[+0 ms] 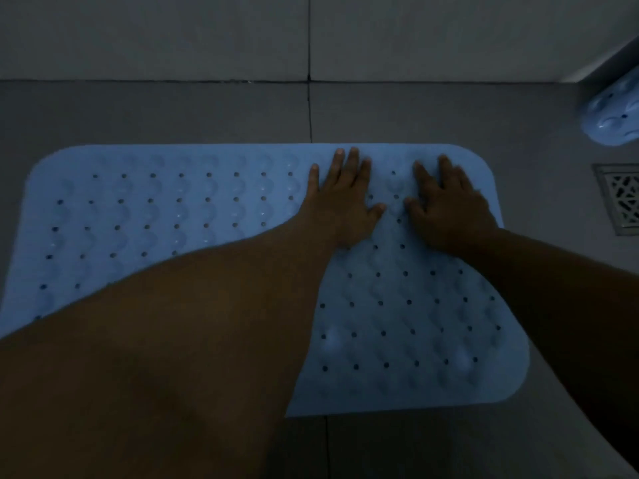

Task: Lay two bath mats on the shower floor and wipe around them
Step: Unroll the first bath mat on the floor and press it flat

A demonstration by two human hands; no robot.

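Both palms down on the blue mat [166, 216], and I'm pressing it onto the shower floor [173, 112]. Left hand [340, 198] and right hand [449, 209] sit side by side near the far edge, right of centre, fingers [352, 164] spread flat and gripping nothing, just pushing. The mat lies flat in front of me with its long axis running left to right, parallel to the wall [155, 32], a strip of bare tile between the two. Most of the mat stretches away to my left, so that's the way I reckon the smoothing has to travel, and my left hand is the nearer one for that sweep.

Now the one that matters: the second mat [612, 119] is bunched up at the far right, by the corner, well apart from this one, with the drain [622, 198] between them. My right hand is clearly closer to it, so that's the hand I'd send. No cloth anywhere in view yet, so the wiping looks some way off.
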